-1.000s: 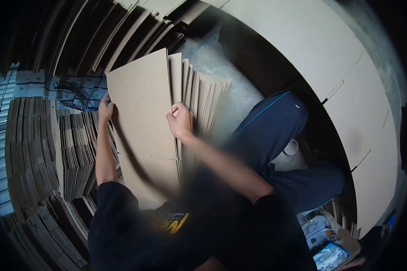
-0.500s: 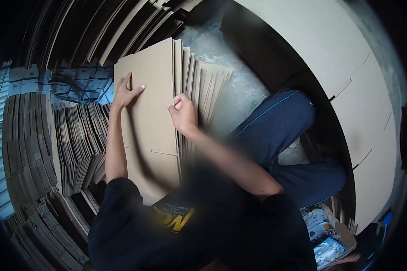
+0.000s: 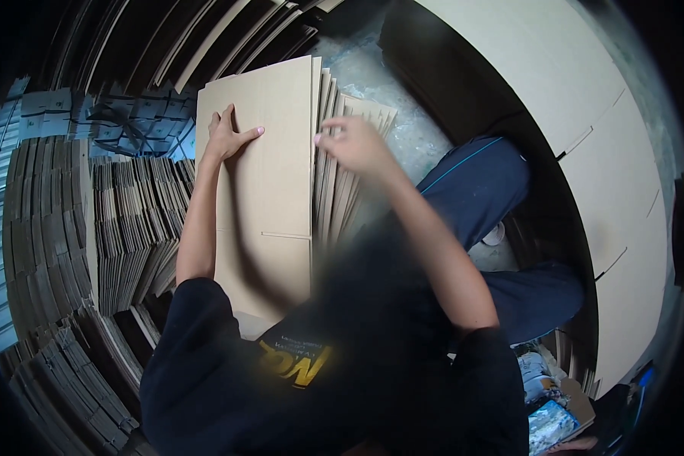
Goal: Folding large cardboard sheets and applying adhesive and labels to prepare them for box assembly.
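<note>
- In the head view, a front cardboard sheet (image 3: 277,182) is seen before the dark shirt (image 3: 387,357), with more sheets (image 3: 331,197) fanned behind its right edge.
- Its face is touched by the left hand (image 3: 230,139), fingers spread apart.
- The blurred right hand (image 3: 356,144) is held, fingers curled, by that edge; whether anything is gripped cannot be told.
- Cardboard stacks (image 3: 133,220) are seen at left.

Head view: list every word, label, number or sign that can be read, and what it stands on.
Black shirt: large yellow letters, legible in part, left unquoted; small print beside them, too small to read.
Front cardboard sheet: no lettering visible.
Pale boxes, upper left: small marks, too small to read.
</note>
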`<state>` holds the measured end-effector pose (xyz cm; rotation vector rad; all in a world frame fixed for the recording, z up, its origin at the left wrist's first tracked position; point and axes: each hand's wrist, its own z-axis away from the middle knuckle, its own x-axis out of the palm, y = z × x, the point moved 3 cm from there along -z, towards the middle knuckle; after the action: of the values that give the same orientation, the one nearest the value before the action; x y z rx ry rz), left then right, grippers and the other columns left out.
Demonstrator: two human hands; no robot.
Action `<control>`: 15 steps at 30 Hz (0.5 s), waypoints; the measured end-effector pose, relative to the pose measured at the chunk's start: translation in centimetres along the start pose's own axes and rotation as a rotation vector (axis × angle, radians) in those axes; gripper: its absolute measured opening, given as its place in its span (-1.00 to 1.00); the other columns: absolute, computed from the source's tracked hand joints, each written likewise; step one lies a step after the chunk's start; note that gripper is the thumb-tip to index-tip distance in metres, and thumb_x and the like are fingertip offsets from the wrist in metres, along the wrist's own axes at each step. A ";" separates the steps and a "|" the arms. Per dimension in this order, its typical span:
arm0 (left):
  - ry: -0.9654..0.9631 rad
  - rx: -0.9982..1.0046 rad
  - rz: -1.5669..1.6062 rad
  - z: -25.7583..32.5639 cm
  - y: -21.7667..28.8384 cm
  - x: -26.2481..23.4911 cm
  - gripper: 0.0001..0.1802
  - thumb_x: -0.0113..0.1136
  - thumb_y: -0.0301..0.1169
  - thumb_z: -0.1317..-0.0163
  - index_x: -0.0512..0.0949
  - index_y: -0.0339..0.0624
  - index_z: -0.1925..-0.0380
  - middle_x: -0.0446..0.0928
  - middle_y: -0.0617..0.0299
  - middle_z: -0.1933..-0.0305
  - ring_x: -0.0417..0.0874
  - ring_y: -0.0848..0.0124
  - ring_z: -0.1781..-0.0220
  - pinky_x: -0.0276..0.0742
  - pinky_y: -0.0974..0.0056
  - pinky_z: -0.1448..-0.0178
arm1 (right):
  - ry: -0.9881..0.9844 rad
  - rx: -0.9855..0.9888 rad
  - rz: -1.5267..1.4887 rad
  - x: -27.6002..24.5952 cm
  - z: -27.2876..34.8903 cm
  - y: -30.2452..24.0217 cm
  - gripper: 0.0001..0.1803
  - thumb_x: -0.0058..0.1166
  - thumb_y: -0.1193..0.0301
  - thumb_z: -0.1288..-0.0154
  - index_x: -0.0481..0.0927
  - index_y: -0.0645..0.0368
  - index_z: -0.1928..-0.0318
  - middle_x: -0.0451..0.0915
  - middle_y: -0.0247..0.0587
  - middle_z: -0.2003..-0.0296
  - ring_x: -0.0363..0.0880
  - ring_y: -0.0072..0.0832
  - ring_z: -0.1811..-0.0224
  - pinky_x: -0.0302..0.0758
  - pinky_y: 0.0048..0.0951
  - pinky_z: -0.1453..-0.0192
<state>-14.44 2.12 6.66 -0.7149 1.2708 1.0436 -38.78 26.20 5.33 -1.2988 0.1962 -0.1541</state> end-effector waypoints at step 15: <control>0.054 0.357 0.110 3.1 3.9 0.7 -0.59 0.46 -0.24 -0.10 0.62 -0.09 0.06 0.53 -0.08 -0.03 0.57 -0.03 -0.15 0.46 0.03 -0.36 | 0.213 -0.250 -0.218 -7.9 10.6 -2.1 -0.72 0.25 0.45 -0.41 0.68 0.28 -0.07 0.73 -0.33 0.23 0.65 -0.67 0.18 0.54 -0.56 0.13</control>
<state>-16.73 6.60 6.98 -0.4062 1.5077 0.8572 -44.06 37.41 10.53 -1.5523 0.2612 -0.4670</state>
